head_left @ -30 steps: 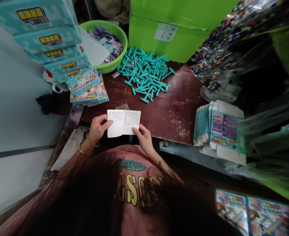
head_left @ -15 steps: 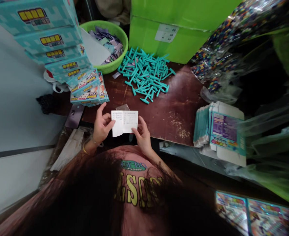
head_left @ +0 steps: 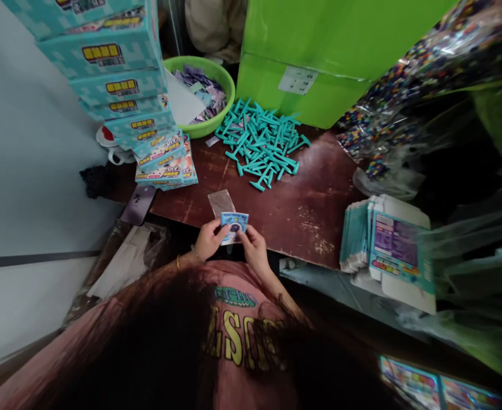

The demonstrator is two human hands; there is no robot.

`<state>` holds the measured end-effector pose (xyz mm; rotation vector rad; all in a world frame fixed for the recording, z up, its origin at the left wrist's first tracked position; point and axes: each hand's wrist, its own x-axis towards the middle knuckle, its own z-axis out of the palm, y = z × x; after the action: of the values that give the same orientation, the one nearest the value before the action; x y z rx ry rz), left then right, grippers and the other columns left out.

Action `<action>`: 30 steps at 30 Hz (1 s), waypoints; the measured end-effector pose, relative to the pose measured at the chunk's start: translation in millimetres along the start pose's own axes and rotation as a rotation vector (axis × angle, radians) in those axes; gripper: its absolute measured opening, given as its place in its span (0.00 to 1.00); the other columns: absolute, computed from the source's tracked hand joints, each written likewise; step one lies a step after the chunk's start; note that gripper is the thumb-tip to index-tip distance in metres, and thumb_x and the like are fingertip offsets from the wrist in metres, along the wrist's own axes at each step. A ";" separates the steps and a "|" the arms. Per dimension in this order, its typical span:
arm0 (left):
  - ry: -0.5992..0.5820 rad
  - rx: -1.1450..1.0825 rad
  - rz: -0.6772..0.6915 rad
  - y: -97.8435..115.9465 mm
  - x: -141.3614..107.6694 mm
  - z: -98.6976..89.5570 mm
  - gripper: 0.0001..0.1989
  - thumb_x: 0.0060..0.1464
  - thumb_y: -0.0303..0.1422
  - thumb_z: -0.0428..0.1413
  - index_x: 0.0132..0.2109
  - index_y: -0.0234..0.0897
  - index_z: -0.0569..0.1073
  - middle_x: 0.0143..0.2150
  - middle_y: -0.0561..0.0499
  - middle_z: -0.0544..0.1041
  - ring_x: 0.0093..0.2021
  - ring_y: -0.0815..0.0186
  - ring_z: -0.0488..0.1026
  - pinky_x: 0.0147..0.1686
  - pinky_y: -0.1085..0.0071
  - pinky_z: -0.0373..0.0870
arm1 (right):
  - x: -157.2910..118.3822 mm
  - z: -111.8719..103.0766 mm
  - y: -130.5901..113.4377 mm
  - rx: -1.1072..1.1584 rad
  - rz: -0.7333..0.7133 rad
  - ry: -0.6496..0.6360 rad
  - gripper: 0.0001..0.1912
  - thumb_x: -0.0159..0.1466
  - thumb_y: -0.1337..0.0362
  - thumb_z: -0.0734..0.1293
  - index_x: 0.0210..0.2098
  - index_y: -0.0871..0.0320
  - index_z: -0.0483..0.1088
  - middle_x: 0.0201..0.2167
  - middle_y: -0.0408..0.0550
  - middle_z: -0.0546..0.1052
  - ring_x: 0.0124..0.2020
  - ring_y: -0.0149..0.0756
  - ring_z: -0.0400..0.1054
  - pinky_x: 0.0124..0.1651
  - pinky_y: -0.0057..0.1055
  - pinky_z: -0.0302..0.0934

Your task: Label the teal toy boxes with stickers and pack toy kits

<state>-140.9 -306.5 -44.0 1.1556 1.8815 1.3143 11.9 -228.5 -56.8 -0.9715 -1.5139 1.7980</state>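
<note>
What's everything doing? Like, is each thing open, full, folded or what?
Blue booklet: folded, held in left hand and right hand
Clear packet: lying flat
T-shaped teal pieces: heaped loose
Green basket: open, filled
Teal boxes: stacked unevenly
Cartons: flattened, stacked
Bags of colourful bits: filled
Phone: lying flat

You wear a pink top [head_left: 227, 382] with a printed front.
Large yellow block letters [head_left: 232, 336], dark-edged, run near a smaller green-and-blue print [head_left: 236, 296]; a gold-coloured bangle [head_left: 178, 262] and a finer band [head_left: 196, 253] circle your left wrist, and long, loose hair [head_left: 156, 341] covers much of the fabric.
</note>
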 end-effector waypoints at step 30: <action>-0.060 0.362 0.196 -33.7 50.9 -29.8 0.09 0.58 0.28 0.55 0.32 0.36 0.78 0.36 0.47 0.79 0.38 0.63 0.76 0.41 0.68 0.71 | 3.1 -31.9 15.1 0.028 0.183 -0.106 0.24 0.61 0.48 0.70 0.47 0.59 0.75 0.37 0.46 0.81 0.32 0.34 0.73 0.37 0.28 0.66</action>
<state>-200.2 -279.8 -63.3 1.5780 2.0587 1.0464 36.9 -211.0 -75.0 -1.0443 -1.5000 2.0223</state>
